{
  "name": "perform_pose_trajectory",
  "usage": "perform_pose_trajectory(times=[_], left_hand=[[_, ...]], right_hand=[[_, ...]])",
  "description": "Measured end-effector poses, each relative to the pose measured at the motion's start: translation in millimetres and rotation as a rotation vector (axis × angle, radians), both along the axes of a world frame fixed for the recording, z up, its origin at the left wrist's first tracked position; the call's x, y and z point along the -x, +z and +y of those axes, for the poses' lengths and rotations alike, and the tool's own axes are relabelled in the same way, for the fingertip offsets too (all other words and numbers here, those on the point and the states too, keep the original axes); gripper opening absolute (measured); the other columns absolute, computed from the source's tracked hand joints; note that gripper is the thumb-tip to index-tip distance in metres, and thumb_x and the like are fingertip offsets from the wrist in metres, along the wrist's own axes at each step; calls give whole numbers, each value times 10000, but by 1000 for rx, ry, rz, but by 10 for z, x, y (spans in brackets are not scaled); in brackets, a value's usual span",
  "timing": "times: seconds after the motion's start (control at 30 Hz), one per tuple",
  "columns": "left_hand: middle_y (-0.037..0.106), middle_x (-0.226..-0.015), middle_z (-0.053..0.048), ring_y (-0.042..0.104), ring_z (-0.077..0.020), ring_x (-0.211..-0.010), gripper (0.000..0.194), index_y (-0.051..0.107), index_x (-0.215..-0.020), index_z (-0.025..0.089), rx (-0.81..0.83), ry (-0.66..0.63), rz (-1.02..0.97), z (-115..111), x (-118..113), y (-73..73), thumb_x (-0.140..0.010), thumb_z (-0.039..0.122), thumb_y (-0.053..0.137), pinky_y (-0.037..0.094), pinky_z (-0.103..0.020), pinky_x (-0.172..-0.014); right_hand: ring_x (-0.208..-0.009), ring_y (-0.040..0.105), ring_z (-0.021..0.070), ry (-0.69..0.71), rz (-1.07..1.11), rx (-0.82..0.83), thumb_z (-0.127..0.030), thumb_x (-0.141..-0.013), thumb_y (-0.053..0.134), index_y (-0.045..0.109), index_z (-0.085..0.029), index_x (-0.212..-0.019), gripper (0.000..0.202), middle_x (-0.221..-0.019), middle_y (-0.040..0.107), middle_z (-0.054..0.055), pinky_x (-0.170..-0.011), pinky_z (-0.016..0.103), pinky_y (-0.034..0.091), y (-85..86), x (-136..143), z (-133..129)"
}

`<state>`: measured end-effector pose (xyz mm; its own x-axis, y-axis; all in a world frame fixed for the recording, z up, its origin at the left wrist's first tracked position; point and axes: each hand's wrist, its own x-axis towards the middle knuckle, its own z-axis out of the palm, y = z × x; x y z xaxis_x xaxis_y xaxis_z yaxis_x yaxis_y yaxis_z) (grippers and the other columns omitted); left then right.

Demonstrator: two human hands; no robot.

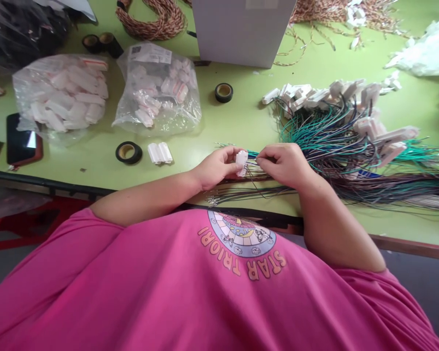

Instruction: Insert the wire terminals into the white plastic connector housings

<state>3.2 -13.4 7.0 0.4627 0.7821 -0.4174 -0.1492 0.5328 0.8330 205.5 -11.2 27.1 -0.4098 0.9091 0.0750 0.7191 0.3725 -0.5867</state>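
Note:
Between the thumb and fingers of my left hand [219,167] is a white plastic connector housing [241,163], held upright. Dark wires hang from its right side. My right hand [287,165] is just to the right, its thumb and forefinger pinched on a thin wire close to the housing. The wire's tip is too small to make out. Under both hands lie long bundles of loose wires [237,194] with metal ends at the left. To the right is a heap of teal and dark wires [314,129] fitted with white connectors [299,95].
Two white housings [160,153] lie beside a black tape roll [129,152]; another tape roll [224,92] sits farther back. Bags of connectors [64,92] [161,90] and a phone [24,139] are at left. A grey box [241,34] stands behind, near twisted wires [153,22].

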Motion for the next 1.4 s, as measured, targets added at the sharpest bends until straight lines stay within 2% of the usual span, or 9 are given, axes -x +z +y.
perform_pose_trajectory(times=[0.13, 0.3, 0.53, 0.83, 1.23, 1.33, 1.4], left_hand=[[657, -870, -12, 640, -96, -720, 359, 584, -1073, 133, -51, -11, 63, -3, -5, 9, -741, 94, 715, 557, -268, -723], [649, -787, 9, 645, -100, -682, 338, 578, -1017, 139, -133, -20, 131, 10, -13, -39, -725, 107, 745, 561, -285, -706], [635, -731, 32, 632, -87, -647, 298, 559, -961, 145, -139, -5, 95, 5, -36, -28, -720, 102, 730, 547, -262, -689], [621, -810, 25, 639, -100, -670, 314, 564, -964, 155, -210, -27, 141, 3, -16, -54, -714, 141, 753, 546, -287, -694], [616, -758, 33, 623, -93, -673, 266, 544, -960, 154, -187, -59, 194, 14, -20, -38, -756, 103, 706, 542, -267, -689], [620, -759, 32, 622, -90, -685, 278, 549, -969, 157, -168, -50, 186, 29, -11, -56, -751, 106, 714, 548, -266, -701], [625, -782, 28, 623, -91, -701, 310, 553, -981, 159, -132, -20, 169, 40, -3, -69, -731, 104, 728, 551, -265, -705]], right_hand=[[-599, 532, 136, 4, -76, 0, -260, -833, 498, 723, -156, -725, 270, -648, 663, 43, -617, 265, 344, 4, 17, -10], [-635, 536, 149, 10, -153, 36, -283, -876, 499, 732, -162, -780, 280, -680, 677, 55, -622, 265, 336, -38, 94, -12], [-564, 444, 112, -55, -48, 137, -295, -859, 533, 715, -166, -727, 259, -551, 565, -7, -574, 247, 308, -81, 106, 20], [-546, 400, 98, -97, 25, 265, -315, -814, 539, 651, -155, -633, 266, -509, 446, -40, -559, 252, 291, -50, 111, 26], [-562, 396, 114, -98, -121, 269, -338, -852, 504, 704, -143, -704, 317, -549, 516, -7, -581, 269, 289, -57, 130, 21], [-579, 446, 123, -79, -126, 230, -332, -868, 496, 716, -149, -742, 312, -605, 591, 15, -588, 264, 305, -82, 131, 16], [-645, 519, 143, -64, -128, 142, -304, -875, 489, 733, -158, -828, 288, -710, 671, 42, -626, 263, 331, -96, 134, 1]])
